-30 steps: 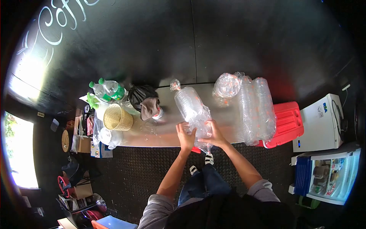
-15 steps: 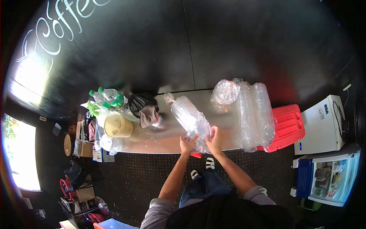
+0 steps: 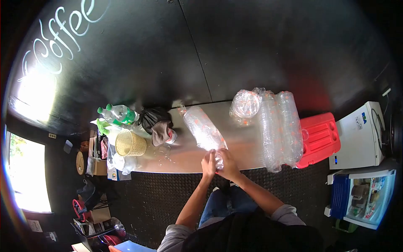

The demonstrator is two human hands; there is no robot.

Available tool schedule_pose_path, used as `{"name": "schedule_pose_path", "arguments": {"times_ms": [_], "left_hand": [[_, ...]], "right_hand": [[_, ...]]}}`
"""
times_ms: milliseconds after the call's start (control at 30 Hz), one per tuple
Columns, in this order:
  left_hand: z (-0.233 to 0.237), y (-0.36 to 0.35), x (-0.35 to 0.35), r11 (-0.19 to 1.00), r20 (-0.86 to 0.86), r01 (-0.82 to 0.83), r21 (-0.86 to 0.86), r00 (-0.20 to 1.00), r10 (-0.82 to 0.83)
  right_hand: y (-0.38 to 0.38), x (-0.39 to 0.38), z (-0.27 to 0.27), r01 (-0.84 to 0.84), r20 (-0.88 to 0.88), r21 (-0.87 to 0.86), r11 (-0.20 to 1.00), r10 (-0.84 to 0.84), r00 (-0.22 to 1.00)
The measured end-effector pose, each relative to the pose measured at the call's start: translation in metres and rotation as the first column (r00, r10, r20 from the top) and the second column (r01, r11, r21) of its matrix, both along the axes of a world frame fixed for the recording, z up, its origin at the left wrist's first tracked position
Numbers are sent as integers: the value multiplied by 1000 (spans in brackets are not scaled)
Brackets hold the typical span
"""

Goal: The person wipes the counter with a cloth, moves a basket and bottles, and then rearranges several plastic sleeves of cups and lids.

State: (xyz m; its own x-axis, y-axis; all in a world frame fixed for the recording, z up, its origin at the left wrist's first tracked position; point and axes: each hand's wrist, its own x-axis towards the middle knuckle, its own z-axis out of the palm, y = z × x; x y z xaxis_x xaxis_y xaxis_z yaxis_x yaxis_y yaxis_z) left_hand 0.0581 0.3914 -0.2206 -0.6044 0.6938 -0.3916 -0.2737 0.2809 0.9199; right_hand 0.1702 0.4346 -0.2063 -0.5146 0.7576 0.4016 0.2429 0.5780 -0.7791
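Observation:
A clear plastic bag (image 3: 202, 126) with orange marks lies slanted on the metal counter, holding what looks like a stack of clear plastic cups. At its near end, by the counter's front edge, my left hand (image 3: 208, 163) pinches the gathered plastic. My right hand (image 3: 228, 165) is closed on the same end from the other side, close against the left. The fingertips are partly hidden by the crumpled film. To the right lie longer bagged stacks of clear cups (image 3: 280, 130), with a rounded bag of clear plastic pieces (image 3: 245, 103) beside them.
Left on the counter (image 3: 184, 161) stand a woven basket (image 3: 131, 143), green-capped bottles (image 3: 121, 114), a black bag (image 3: 151, 119) and a grey-brown cloth (image 3: 160, 133). A red plastic case (image 3: 320, 138) sits at the right end, near a white freezer (image 3: 357, 134). A dark wall rises behind.
My hands have come closer together and bunched the bag's near end, which was spread wider before. The camera view has tilted slightly.

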Motion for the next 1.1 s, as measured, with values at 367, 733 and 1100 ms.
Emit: {"name": "schedule_pose_path", "arguments": {"times_ms": [367,733,1100], "left_hand": [[19,20,-26,962,-506,171,-211,823,-258],[31,47,-56,857,-449,417,-304,731,-515],[18,62,-73,745,-351,621,-244,660,-665]], "right_hand": [[52,-2,-43,-65,80,-575,815,135,988],[99,-43,-18,185,564,-293,938,13,825],[103,-57,-17,-73,170,-491,868,178,969]]}}
